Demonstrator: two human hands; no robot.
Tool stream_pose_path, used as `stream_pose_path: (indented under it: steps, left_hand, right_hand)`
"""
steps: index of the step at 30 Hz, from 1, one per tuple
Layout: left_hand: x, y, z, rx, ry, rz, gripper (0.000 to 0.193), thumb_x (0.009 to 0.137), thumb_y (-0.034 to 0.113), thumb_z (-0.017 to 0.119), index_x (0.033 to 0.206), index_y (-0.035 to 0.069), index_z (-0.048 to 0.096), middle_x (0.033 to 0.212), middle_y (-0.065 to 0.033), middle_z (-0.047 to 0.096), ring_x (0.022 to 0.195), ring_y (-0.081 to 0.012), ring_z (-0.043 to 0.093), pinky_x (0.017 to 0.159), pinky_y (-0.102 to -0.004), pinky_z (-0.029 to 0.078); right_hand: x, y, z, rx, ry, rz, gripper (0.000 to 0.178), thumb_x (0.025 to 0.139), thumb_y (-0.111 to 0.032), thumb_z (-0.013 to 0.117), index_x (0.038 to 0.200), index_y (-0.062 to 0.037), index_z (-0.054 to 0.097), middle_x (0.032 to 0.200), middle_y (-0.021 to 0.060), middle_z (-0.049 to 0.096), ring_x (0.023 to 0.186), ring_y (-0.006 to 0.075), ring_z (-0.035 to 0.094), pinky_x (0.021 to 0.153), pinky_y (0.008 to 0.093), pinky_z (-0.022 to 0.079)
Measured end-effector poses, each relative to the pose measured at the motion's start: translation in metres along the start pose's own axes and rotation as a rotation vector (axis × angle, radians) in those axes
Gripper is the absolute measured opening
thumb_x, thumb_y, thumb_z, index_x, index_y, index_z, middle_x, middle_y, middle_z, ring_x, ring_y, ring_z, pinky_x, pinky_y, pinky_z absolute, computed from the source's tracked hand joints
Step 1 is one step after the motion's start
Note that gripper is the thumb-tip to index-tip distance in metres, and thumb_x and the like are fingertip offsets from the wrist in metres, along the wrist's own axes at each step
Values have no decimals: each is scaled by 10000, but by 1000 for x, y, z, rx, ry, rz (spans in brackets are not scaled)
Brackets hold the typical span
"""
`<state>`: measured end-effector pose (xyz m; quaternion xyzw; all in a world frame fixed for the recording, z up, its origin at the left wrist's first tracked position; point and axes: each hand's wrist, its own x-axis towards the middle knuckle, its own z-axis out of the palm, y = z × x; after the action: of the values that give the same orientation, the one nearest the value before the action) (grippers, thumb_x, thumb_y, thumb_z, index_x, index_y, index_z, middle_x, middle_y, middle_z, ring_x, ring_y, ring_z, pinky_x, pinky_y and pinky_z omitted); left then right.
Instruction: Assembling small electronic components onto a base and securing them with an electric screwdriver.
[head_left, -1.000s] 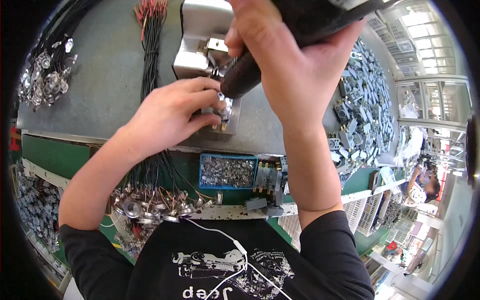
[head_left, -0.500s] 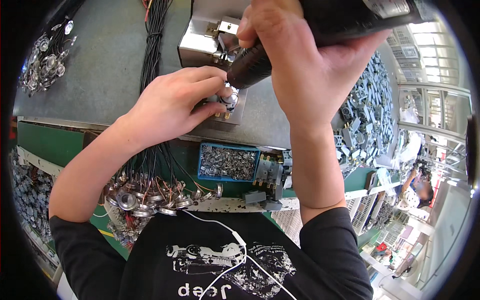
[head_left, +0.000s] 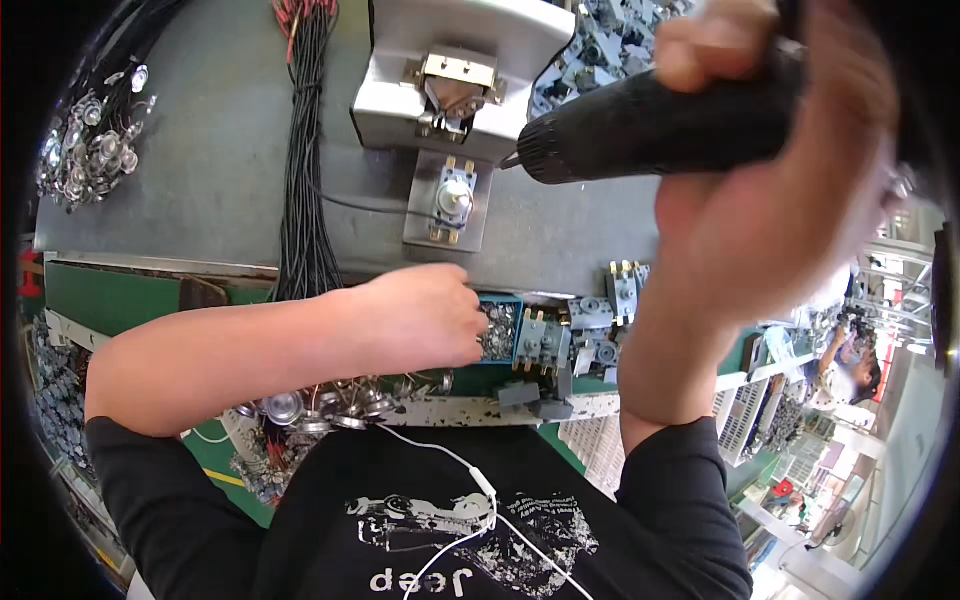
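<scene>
My right hand [head_left: 770,225], raised at the right and blurred, is wrapped round a black power screwdriver [head_left: 630,130]. Its thin bit points left, a little apart from the steel plate [head_left: 418,228] on the bench. On that plate sits a small grey switch-like part [head_left: 455,200] with brass terminals and a round shiny centre. A black wire runs from it to the wire bundle [head_left: 308,180]. My left hand [head_left: 425,318] is over the blue tray [head_left: 519,330] of small metal pieces. Its fingers are curled in, the tips hidden.
A metal fixture [head_left: 455,85] stands behind the plate. Grey switch parts [head_left: 541,338] lie right of the tray, with more heaped at the back [head_left: 605,40]. Round metal pieces on wires [head_left: 100,140] lie far left; similar ones hang below my left forearm. A person [head_left: 848,380] is at far right.
My left hand has left the switch part and moved down to the tray. My right hand has drawn the screwdriver up and right, away from the part, which now shows fully.
</scene>
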<state>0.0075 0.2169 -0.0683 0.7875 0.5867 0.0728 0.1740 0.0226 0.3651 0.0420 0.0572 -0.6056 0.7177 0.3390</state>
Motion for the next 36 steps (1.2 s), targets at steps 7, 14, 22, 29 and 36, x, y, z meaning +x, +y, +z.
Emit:
stream_pose_path:
  steps: [7,14,22,29,36]
  left_hand:
    - [0,-9,7,-62,106,50,68,824,175,663,851,116,642,835,-19,657,920,-209,668,799,-354,490]
    - [-3,-17,-5,-318,184,6,108,817,102,653,914,54,654,843,-126,679,846,-358,693,741,-477,554]
    - [-20,-4,-21,-443,364,-67,92,847,112,644,918,67,680,865,-134,664,824,-361,685,749,-484,561]
    - [-48,-19,-38,-77,766,-464,93,836,98,728,909,84,672,887,-59,672,866,-270,657,810,-402,501]
    - [-37,-22,-23,82,748,-512,144,846,168,770,878,95,650,913,-43,629,934,-245,615,837,-386,475]
  right_hand:
    - [15,5,26,34,27,-124,570,856,129,739,1306,16,408,964,136,682,774,162,695,635,281,584]
    - [34,31,61,39,51,-191,594,855,128,741,1322,5,394,965,133,678,780,164,693,644,283,584]
    - [57,26,46,33,-309,7,678,899,95,698,1412,-39,275,945,97,653,761,133,661,635,265,558]
    - [37,53,30,-23,-195,-460,738,869,117,741,1418,-45,276,954,87,655,759,135,667,651,265,561]
    - [7,22,1,-90,-157,-344,660,863,116,746,1362,-28,339,947,89,665,760,134,670,654,262,560]
